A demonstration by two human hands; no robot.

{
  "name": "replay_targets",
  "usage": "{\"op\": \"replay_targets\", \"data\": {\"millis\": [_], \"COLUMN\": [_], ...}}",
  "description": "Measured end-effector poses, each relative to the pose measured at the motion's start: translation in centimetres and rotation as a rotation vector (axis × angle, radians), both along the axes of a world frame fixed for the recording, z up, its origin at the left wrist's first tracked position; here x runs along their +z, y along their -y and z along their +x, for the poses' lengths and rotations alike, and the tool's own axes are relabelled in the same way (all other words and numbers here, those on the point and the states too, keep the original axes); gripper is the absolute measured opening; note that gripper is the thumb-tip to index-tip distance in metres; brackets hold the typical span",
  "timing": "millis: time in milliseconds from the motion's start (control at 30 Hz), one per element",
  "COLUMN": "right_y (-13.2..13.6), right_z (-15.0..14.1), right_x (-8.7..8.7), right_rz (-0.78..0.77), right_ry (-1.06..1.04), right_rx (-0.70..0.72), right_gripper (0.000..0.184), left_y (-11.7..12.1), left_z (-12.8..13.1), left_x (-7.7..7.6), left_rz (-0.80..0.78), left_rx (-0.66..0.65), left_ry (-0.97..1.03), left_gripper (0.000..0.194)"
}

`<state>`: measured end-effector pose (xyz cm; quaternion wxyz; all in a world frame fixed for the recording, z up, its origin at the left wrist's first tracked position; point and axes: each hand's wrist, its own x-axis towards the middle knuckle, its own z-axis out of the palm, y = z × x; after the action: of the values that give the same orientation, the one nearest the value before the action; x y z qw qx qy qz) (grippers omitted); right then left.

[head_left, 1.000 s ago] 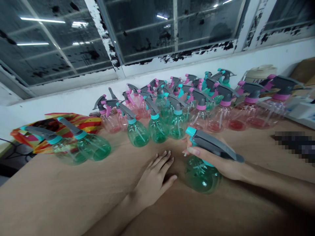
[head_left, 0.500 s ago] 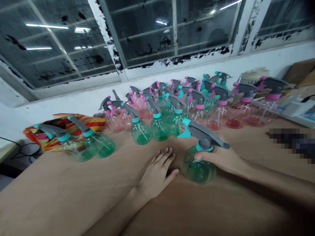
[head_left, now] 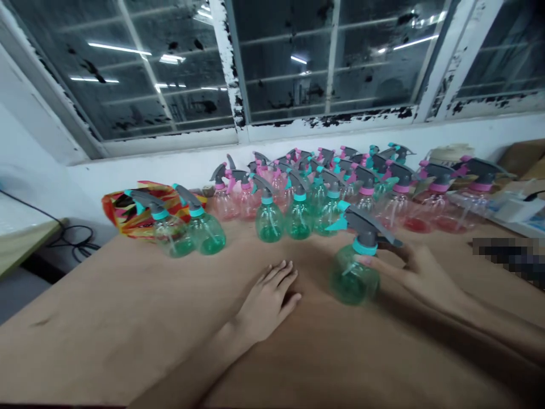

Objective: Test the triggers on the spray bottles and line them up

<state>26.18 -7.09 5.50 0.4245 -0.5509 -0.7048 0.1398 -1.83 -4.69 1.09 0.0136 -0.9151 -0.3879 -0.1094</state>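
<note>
My right hand [head_left: 419, 272] is at the neck of a green spray bottle [head_left: 355, 275] with a grey head and turquoise collar. The thumb lies against the front below the collar, and the fingers are partly hidden behind the head. The bottle stands upright on the table, nozzle pointing left. My left hand [head_left: 267, 301] rests flat on the wood to the left of it, fingers stretched out, touching no bottle. Just beyond are more green spray bottles [head_left: 298, 218], and two others [head_left: 207, 230] stand apart at the left.
Pink-collared spray bottles [head_left: 440, 199] crowd the back of the brown table [head_left: 128, 318]. A red and yellow bag [head_left: 136, 224] lies at the left. Far right are a white power strip [head_left: 515, 204] and a cardboard box [head_left: 523, 162]. Windows [head_left: 289, 62] line the wall.
The camera view has shifted, so the scene appears further right and lower. My right hand stays at the bottle, its thumb drawn back a little toward the right. The left hand remains flat.
</note>
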Motion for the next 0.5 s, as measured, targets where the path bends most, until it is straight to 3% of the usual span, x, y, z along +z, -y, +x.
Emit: {"op": "replay_targets", "data": {"millis": [167,300,500], "right_y": [-2.1,-4.7,-9.5], "right_z": [-6.7,-13.3,-20.4], "right_x": [0.9,1.4,0.8], "right_rz": [0.011,0.084,0.161], "right_ry": [-0.021,-0.054,-0.127], "right_rx": [0.188,0.331,0.296], "right_gripper": [0.044,0.037,0.036], "left_y": [2.0,2.8,3.6], "left_z": [-6.7,-11.5,-14.0], "left_x": [-0.4,-0.9,-0.6], "left_rz": [0.038,0.024,0.017], "left_rx": [0.129,0.251,0.354], "left_ry": [0.067,0.118,0.134], "left_gripper": [0.04,0.041,0.039]}}
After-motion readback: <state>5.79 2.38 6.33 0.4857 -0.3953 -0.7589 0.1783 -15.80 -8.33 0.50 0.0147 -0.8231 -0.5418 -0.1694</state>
